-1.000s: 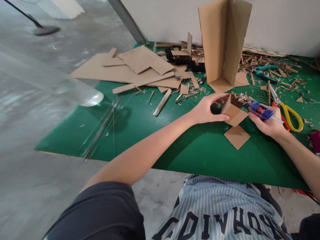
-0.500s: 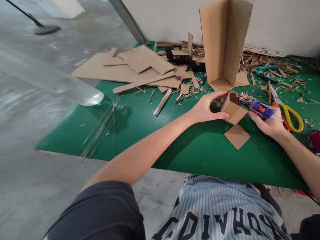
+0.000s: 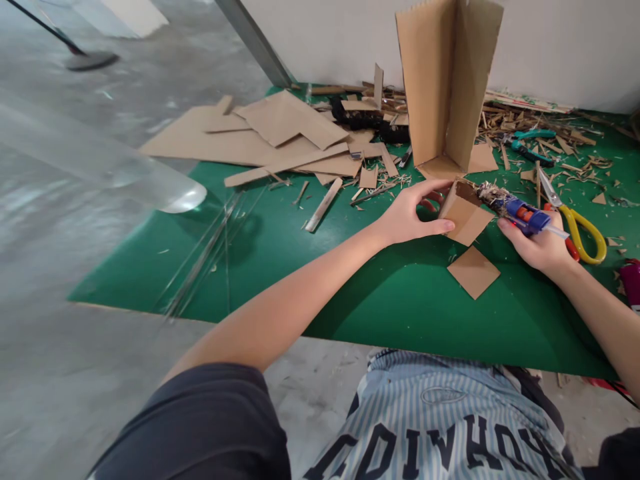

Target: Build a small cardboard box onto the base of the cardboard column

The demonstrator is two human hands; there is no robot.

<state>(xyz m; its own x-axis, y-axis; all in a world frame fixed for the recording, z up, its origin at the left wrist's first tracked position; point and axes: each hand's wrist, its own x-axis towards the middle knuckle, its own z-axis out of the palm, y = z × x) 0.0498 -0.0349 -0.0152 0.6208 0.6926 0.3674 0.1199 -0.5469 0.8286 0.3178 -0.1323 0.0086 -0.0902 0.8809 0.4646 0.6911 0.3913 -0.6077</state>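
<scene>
My left hand grips a small folded cardboard piece, thumb below and fingers over its top edge, just above the green mat. In my right hand is a blue glue gun crusted with scraps, its nozzle touching the upper right edge of that cardboard piece. A flat cardboard square lies on the mat right below them.
A tall folded cardboard stand rises behind my hands. Yellow-handled scissors lie to the right, teal pliers farther back. Cardboard sheets and offcuts litter the back. A clear plastic tube lies at the left.
The cardboard piece and glue gun have shifted slightly up and away from me; both hands keep their hold.
</scene>
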